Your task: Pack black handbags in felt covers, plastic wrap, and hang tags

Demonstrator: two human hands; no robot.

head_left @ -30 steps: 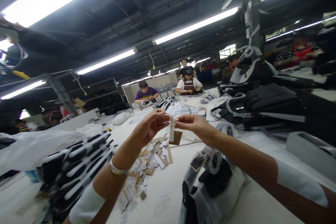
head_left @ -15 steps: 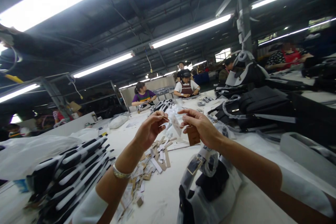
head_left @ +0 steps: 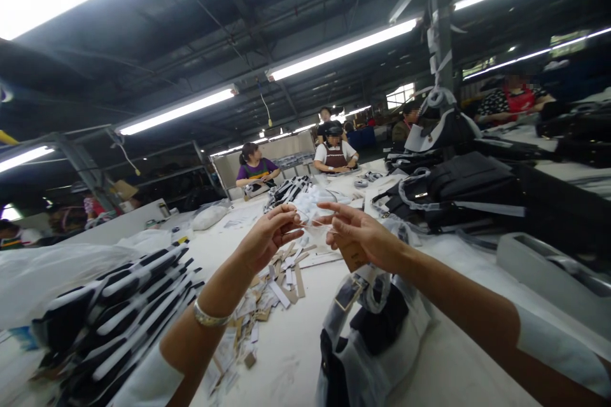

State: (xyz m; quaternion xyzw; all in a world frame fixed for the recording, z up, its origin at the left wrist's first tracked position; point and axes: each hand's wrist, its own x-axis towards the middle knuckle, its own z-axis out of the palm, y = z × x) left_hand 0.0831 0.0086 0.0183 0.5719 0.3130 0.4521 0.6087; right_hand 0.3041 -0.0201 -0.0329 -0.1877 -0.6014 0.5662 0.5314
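My left hand (head_left: 270, 235) has its thumb and fingertips closed on a thin pale string (head_left: 312, 224). The string spans the gap to my right hand (head_left: 365, 235), whose index finger points out toward the left. Under the right fingers hangs a brown card hang tag (head_left: 352, 255), gripped by that hand. Just below the hands, a black bag (head_left: 384, 324) with a buckled strap stands on the table, partly wrapped in white translucent sheeting. Neither hand touches the bag.
Loose card strips and paper scraps (head_left: 267, 296) lie on the white table (head_left: 281, 362). Striped black-and-white bundled pieces (head_left: 133, 305) are stacked at left. Black bags (head_left: 477, 184) pile up at right, near a grey bin (head_left: 548, 273). Co-workers sit across the table.
The string now shows stretched between my hands. The brown tag has tilted under my right hand. The whole view has shifted slightly.
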